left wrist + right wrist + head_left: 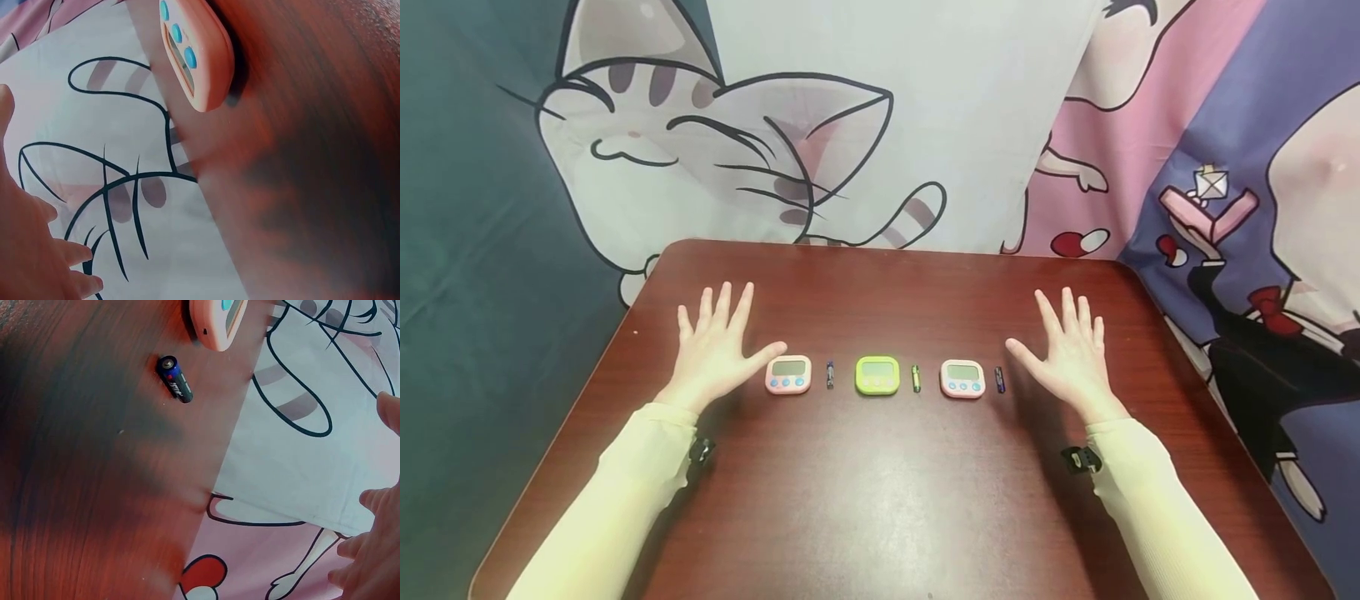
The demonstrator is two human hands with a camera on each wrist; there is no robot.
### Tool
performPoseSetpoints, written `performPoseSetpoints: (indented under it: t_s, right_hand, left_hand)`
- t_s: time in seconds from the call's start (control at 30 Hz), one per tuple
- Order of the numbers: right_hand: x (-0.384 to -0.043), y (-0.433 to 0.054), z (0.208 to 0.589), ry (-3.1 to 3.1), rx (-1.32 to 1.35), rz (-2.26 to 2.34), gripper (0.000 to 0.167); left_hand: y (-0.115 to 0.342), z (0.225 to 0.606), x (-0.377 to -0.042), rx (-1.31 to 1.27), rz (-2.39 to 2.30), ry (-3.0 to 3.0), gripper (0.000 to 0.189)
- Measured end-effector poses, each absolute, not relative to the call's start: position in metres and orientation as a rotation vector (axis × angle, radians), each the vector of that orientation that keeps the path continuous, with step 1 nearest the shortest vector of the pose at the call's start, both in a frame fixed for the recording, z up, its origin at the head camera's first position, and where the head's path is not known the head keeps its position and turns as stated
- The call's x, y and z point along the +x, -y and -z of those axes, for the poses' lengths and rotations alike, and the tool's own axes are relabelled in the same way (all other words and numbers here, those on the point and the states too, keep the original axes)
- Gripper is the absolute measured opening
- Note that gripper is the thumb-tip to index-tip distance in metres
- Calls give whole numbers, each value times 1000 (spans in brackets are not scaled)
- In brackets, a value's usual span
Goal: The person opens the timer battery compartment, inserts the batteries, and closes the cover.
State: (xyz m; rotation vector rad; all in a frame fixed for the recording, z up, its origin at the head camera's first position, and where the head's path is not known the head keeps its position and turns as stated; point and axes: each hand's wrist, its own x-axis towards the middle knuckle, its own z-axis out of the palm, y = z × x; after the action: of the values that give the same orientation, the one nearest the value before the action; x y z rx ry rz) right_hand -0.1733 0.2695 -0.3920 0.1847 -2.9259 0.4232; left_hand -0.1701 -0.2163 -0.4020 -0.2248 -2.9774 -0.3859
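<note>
While the left hand [711,354] and right hand [1071,358] spread empty fingers above the reddish-brown wooden counter [820,508], a pink rounded-square plastic timer [788,375], a lime-green timer [877,376] and a second pink timer [962,379] lie between them. Just right of each lies a small cylindrical battery [830,375].

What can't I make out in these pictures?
Head view: print on the green cylindrical battery and any digits on the lime-green rounded plastic timer, too small.
Left wrist view: a pink rounded plastic timer, cut off by the top edge.
Right wrist view: the right hand, cut off by the right edge.
</note>
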Motion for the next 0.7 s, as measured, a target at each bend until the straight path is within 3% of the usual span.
performPoseSetpoints:
  t_s: [0.7]
  right_hand:
    - [-177,-255,402,2908,212,-513,81]
  left_hand:
    - [218,409,-174,-260,455,2990,103]
